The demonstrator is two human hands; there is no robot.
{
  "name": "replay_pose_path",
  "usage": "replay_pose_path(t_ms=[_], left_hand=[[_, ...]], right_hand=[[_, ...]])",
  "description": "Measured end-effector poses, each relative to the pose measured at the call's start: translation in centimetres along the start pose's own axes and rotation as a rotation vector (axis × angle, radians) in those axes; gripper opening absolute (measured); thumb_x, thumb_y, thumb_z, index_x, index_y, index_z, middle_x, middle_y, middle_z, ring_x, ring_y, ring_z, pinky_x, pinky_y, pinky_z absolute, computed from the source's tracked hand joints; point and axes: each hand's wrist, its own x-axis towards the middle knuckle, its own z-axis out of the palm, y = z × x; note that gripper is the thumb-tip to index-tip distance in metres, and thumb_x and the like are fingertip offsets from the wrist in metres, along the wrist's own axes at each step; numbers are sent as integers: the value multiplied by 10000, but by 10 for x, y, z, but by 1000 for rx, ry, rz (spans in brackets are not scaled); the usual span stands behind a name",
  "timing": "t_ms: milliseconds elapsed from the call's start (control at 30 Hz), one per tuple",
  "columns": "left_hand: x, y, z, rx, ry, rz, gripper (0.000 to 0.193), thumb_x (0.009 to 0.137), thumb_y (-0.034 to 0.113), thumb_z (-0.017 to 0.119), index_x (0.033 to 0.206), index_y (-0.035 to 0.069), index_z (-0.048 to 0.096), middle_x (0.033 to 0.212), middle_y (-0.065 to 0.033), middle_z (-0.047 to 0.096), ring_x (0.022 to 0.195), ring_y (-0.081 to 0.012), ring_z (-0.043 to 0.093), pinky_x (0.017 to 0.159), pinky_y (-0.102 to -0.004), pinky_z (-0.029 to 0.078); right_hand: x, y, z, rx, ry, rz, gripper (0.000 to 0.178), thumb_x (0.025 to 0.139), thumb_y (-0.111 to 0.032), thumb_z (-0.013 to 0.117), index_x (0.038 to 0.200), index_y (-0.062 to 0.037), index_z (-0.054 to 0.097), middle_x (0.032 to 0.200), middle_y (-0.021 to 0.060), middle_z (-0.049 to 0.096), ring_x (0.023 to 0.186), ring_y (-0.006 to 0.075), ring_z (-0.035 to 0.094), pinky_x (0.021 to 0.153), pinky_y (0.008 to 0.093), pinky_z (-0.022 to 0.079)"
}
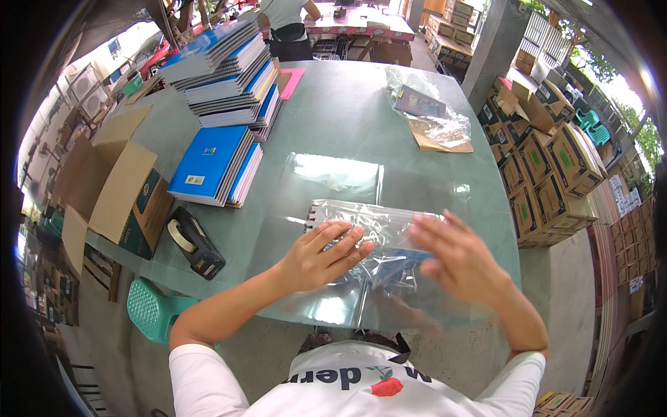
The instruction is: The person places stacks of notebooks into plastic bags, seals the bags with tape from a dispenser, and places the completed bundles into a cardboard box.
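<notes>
A: Why's our left grip (323, 257) flat, clamped on nothing?
B: Probably we're steadying that plastic-wrapped notebook (386, 224) on the tabletop (333, 101) in front of us.
A: And our right grip (462, 257)?
B: Blurred at its right end, we can't tell if clamped.

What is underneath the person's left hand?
Clear plastic shows around the left hand, with dark binding loops at its left edge and something blue near the right hand. Whatever the palm covers is hidden.

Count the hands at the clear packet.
2: the left hand lies on the left part of the packet; the right hand, blurred, is at its right end, contact unclear. None appears hidden.
</notes>
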Motion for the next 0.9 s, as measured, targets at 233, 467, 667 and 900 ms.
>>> replay_pose_path(t_ms=[233,467,667,900], left_hand=[[-15,4,19,157,37,-26,357,732,148,627,1089,152,629,1184,-116,543,1068,-265,519,923,-388,427],[-73,4,1,-178,300,-588,347,814,226,603,1149,135,590,1313,-91,404,1213,-291,387,1013,-397,304],[-307,-59,-85,322,451,-1899,345,823,311,620,892,-26,638,887,-132,627,885,-207,551,819,-334,407],[-276,-57,-86,176,465,-1974,319,800,294,663,673,3,629,751,-59,622,600,-133,532,539,-288,399]], right_hand=[[51,6,32,-51,-8,-25,767,773,-386,613,1353,-19,272,1357,180,355,1204,322,395,989,439,316],[58,5,28,-67,-102,55,852,697,-188,706,1380,-50,217,1335,131,363,1109,308,440,914,415,359],[62,-7,16,-10,-93,16,900,629,-114,726,1374,-42,227,1321,131,372,1117,312,423,926,417,339],[68,-16,23,-25,-93,62,893,598,-80,727,1359,-24,263,1314,138,373,1102,316,424,926,409,341]])
